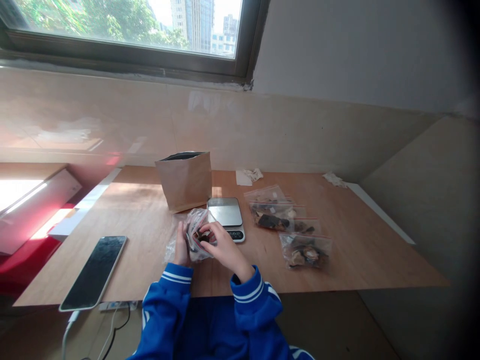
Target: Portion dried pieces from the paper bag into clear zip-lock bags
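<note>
Reaching for dark pieces [203, 237] seems in hand. The left hand [181, 245] holds their bag [192, 227] at the scale's [225, 212] 8 o'clock; the right hand's [224, 246] grip is narrow, its hold unclear. Next likely calls for a steady bag.

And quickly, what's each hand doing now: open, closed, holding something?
Left hand: closed, holding the clear plastic bag.
Right hand: fingers curled at the bag's mouth; can't tell whether it grips the dark pieces.
</note>
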`<state>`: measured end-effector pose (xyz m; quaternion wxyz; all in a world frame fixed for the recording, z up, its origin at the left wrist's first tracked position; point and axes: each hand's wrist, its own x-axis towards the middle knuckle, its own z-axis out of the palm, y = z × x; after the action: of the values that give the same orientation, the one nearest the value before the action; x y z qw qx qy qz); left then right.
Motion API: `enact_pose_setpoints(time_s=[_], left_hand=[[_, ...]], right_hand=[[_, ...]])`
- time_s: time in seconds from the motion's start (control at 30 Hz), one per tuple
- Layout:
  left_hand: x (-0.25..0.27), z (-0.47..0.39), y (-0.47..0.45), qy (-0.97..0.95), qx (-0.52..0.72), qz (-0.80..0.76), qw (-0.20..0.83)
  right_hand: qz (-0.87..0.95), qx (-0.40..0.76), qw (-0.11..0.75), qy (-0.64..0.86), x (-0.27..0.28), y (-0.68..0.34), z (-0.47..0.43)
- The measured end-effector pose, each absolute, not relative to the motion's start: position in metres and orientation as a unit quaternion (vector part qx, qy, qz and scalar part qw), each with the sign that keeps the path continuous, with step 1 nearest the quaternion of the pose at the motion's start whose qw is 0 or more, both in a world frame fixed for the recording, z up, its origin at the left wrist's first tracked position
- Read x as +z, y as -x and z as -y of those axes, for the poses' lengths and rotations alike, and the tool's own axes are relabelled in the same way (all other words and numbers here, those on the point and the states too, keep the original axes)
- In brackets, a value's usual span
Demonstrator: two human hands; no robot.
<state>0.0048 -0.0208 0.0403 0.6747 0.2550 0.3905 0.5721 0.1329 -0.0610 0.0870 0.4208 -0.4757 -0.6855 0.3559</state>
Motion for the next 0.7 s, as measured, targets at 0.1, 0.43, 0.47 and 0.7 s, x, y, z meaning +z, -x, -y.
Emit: enact_pose_setpoints(time_s=[0.1,0.43,0.47,0.7], left_hand=[[0.04,0.016,-0.005,-0.224,0.556,-0.365,0.712],[0.016,0.007,0.001,-0.211,0.563,-0.393,0.695],[0.017,0.007,0.002,-0.208,0.56,-0.391,0.7],[0.019,0.006,0.002,-0.189,0.552,-0.38,0.718]], right_hand=[[0.717,0.33,0.402,0.464,0.086,-0.131,0.053],[0.72,0.34,0.39,0.463,0.071,-0.117,0.03],[0.708,0.341,0.403,0.468,0.069,-0.115,0.032],[0.648,0.318,0.486,0.493,0.068,-0.114,0.049]])
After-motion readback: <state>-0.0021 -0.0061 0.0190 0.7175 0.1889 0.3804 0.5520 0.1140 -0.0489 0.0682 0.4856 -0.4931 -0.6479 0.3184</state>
